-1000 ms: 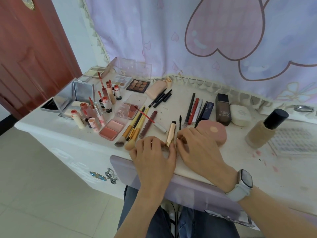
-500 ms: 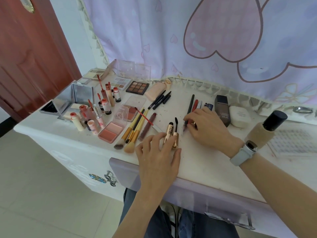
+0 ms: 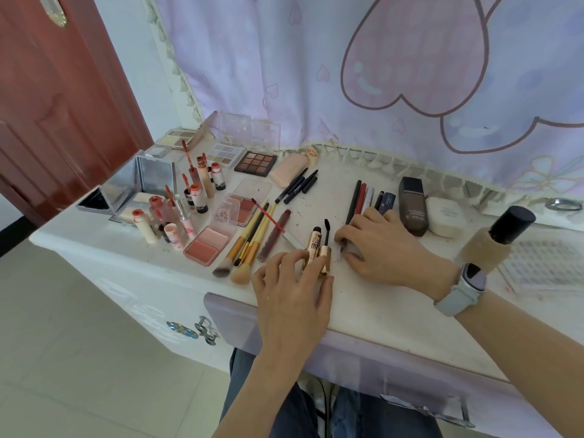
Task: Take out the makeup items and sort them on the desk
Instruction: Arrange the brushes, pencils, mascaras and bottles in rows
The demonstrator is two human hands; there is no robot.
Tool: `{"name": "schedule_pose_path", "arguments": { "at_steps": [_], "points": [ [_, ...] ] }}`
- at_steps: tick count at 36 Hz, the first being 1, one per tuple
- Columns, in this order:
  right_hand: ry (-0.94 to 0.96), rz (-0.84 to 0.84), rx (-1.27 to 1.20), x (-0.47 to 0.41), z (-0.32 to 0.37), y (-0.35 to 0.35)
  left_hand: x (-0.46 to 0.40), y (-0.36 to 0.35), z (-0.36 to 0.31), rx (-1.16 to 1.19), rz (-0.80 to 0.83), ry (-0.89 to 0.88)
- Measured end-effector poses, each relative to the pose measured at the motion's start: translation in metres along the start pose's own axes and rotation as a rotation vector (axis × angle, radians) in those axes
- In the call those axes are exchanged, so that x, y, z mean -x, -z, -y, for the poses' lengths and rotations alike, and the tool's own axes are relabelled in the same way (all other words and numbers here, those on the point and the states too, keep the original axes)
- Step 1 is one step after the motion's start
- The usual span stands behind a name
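Three gold-handled brushes (image 3: 249, 245) are lying just left of the left hand (image 3: 292, 289); three black pencils (image 3: 295, 186) are sitting beyond it. The white desk (image 3: 379, 308) is standing before a lilac heart-print curtain (image 3: 379, 74), beside a red door (image 3: 63, 90). The left hand's fingers are resting on the gold mascara tube (image 3: 316, 248). The right hand (image 3: 385, 251) is pinching a slim pencil (image 3: 353, 200), just right of the tube.
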State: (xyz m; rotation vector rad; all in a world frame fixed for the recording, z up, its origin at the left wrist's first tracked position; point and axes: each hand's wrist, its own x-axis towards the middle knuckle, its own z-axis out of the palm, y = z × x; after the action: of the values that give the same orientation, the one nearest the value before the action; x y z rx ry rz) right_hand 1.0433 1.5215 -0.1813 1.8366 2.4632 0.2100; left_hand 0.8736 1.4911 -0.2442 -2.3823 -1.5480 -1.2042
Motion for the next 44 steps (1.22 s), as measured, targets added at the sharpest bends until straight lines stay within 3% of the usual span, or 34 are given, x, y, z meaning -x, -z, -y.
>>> {"name": "schedule_pose_path", "arguments": {
  "at_steps": [17,29,34,39,44],
  "points": [
    [-0.015,0.04,-0.066,0.004,0.008,0.007,0.001,0.0,0.0,0.024,0.003,0.016],
    [-0.134,-0.098,-0.174,0.005,0.007,0.006,0.001,0.001,-0.001,0.036,0.004,0.031],
    [-0.257,-0.274,-0.328,0.005,0.003,0.012,0.0,0.001,-0.002,0.033,-0.004,0.031],
    [-0.41,-0.764,-0.598,0.007,-0.007,0.022,-0.001,0.003,-0.003,0.061,0.023,0.048],
    [-0.418,-1.045,-0.78,0.006,-0.01,0.035,-0.002,0.007,-0.005,0.225,0.032,0.114]
  ]
}}
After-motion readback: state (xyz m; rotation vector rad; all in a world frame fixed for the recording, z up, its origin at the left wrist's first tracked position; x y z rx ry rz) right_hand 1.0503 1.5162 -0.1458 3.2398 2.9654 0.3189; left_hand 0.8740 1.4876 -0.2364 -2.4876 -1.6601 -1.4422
